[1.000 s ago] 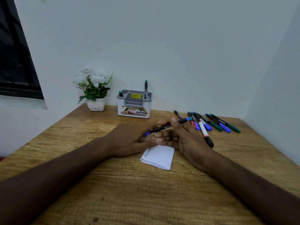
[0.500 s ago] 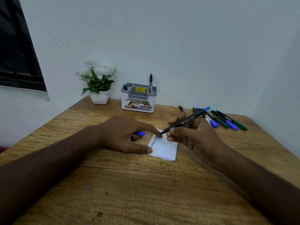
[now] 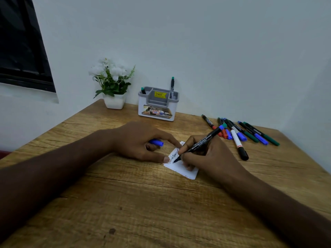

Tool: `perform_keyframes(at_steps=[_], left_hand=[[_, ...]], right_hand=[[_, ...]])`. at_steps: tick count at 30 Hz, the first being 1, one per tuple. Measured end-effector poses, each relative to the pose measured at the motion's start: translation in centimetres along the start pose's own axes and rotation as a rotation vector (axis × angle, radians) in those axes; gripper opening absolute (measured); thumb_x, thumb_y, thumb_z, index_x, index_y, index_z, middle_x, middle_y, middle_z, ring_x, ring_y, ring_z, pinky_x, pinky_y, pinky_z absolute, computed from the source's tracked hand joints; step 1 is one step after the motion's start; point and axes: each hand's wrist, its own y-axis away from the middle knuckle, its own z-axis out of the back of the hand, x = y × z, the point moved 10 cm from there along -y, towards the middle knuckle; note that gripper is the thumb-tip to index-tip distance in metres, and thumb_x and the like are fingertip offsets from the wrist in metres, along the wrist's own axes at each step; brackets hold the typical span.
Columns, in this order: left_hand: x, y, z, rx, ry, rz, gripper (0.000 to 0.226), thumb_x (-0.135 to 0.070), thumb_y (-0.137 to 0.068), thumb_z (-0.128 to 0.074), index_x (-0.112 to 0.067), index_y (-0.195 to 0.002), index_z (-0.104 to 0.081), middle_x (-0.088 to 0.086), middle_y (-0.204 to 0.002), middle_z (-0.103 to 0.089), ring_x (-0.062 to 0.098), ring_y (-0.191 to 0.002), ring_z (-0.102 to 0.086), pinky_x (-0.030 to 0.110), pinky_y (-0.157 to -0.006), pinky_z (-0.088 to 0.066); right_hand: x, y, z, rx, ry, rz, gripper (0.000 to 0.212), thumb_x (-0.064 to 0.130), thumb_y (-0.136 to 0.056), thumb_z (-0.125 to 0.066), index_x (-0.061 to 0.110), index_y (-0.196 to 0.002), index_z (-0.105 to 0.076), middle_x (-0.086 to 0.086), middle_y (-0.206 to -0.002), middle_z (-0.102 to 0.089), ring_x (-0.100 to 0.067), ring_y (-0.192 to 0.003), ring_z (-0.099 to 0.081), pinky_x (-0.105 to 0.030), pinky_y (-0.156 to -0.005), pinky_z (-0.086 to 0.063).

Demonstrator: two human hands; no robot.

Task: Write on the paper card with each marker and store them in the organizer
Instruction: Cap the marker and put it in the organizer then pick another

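Table edge: we see the wooden table (image 3: pixel 161 212) meet the walls at the upper centre and at the right of the frame; its left edge runs diagonally down toward the lower left.
Open room: we find bare wood across the whole lower half of the frame, below both forearms.
Paper card: the one card (image 3: pixel 186 170) lies at centre frame, partly under both hands, with a line of handwriting along its left edge.
Right hand: our right hand (image 3: pixel 206 156) grips one black marker (image 3: pixel 198 142), fingers curled round the barrel; the tip touches the card, and the blue end points toward the upper right.
Left hand: our left hand (image 3: pixel 141 142) holds the blue cap (image 3: pixel 157 142) in curled fingers, while forefinger and thumb press the card's left edge.
Loose markers: about eight lie fanned at the right of the frame (image 3: pixel 240 133), just beyond the right hand.
Organizer: one organizer (image 3: pixel 157 111) stands at the back wall with two green-capped markers (image 3: pixel 172 86) upright inside.
Plant: one white pot of flowers (image 3: pixel 113 86) stands left of the organizer.
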Motion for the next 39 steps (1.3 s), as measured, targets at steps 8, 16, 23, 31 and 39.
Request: perform_keyframes(at_steps=[8,16,23,31,39], left_hand=[[-0.2,-0.1,0.0,0.002,0.034,-0.021,0.058,-0.075,-0.092,-0.053,-0.062,-0.148,-0.045,-0.019,-0.067,-0.057,0.002,-0.071,-0.057,0.027,-0.060,-0.036],[0.1,-0.2,-0.2,0.013,0.051,-0.032,0.053,-0.075,-0.091,-0.053,-0.067,-0.143,-0.042,-0.003,-0.065,-0.060,0.008,-0.069,-0.057,0.031,-0.062,-0.040],[-0.1,-0.2,-0.1,-0.006,0.072,-0.044,0.050,-0.075,-0.091,-0.053,-0.073,-0.139,-0.039,-0.003,-0.063,-0.059,0.011,-0.070,-0.057,0.028,-0.061,-0.038],[-0.2,-0.2,0.1,-0.012,0.075,-0.042,0.050,-0.073,-0.091,-0.054,-0.073,-0.138,-0.038,-0.001,-0.064,-0.060,0.012,-0.073,-0.058,0.030,-0.062,-0.039],[-0.3,-0.1,0.1,0.005,0.075,-0.024,0.052,-0.075,-0.089,-0.052,-0.071,-0.139,-0.038,-0.007,-0.068,-0.062,0.010,-0.079,-0.059,0.032,-0.065,-0.043]], right_hand=[[0.9,0.1,-0.4,-0.038,0.058,0.075,0.013,0.020,-0.084,-0.078,0.031,-0.077,-0.079,0.004,-0.085,-0.081,-0.015,-0.077,-0.075,-0.050,-0.077,-0.064],[0.5,0.0,-0.8,-0.014,0.097,0.073,0.004,0.034,-0.083,-0.078,0.033,-0.081,-0.081,0.010,-0.086,-0.081,-0.009,-0.084,-0.074,-0.039,-0.077,-0.063],[0.3,0.0,-0.6,0.006,0.066,0.051,0.010,0.022,-0.085,-0.078,0.029,-0.079,-0.079,0.010,-0.085,-0.080,-0.007,-0.081,-0.073,-0.042,-0.077,-0.064],[0.3,-0.1,-0.4,-0.013,0.048,0.040,0.013,0.018,-0.087,-0.078,0.028,-0.079,-0.078,0.006,-0.085,-0.081,-0.008,-0.076,-0.073,-0.042,-0.077,-0.066],[0.1,-0.1,-0.2,-0.028,0.062,0.012,0.012,0.018,-0.089,-0.077,0.026,-0.080,-0.078,0.003,-0.083,-0.081,-0.007,-0.072,-0.073,-0.031,-0.074,-0.063]])
